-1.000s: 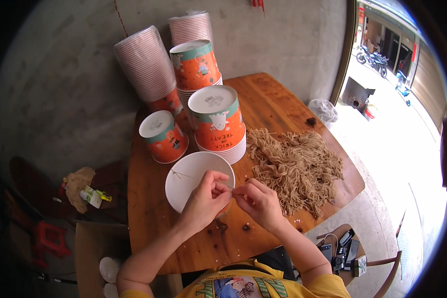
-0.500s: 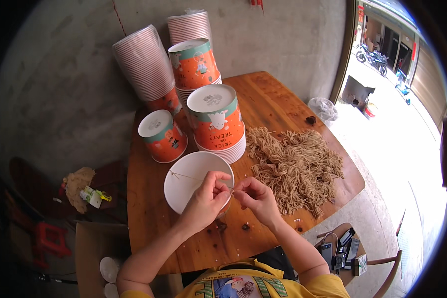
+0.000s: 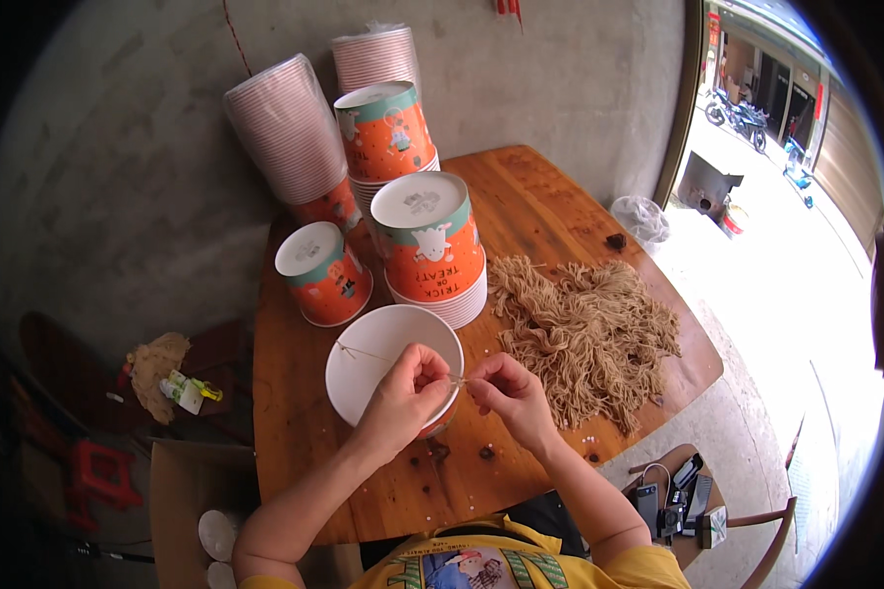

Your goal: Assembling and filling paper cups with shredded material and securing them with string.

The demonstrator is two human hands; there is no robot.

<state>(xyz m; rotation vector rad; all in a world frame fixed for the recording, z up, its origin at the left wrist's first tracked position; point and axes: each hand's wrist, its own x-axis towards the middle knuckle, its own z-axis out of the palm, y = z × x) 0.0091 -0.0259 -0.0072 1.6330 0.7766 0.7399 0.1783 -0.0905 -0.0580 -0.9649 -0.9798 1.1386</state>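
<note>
An open paper bucket (image 3: 359, 378), white inside and orange outside, stands upright near the table's front edge. A thin tan cord (image 3: 365, 351) runs from the left side of its wall across the opening to my hands. My left hand (image 3: 410, 398) is over the bucket's right side, thumb and fingers pinched on the cord. Just right of the rim, my right hand (image 3: 513, 393) pinches the cord too. A short stretch shows between the fingertips; whether it is knotted is too small to tell. A heap of tan cords (image 3: 594, 339) lies beyond my right hand.
Upside-down orange buckets (image 3: 430, 255) stand stacked behind the open one, with a single bucket (image 3: 324, 280) to their left. Bagged stacks (image 3: 287, 133) lean near the wall. A cardboard box (image 3: 182, 491) is at lower left, and a chair (image 3: 692, 491) holding devices at lower right.
My fingertips have drawn slightly apart, so more cord shows between them. The whole view has shifted a little; the bucket stays in place.
</note>
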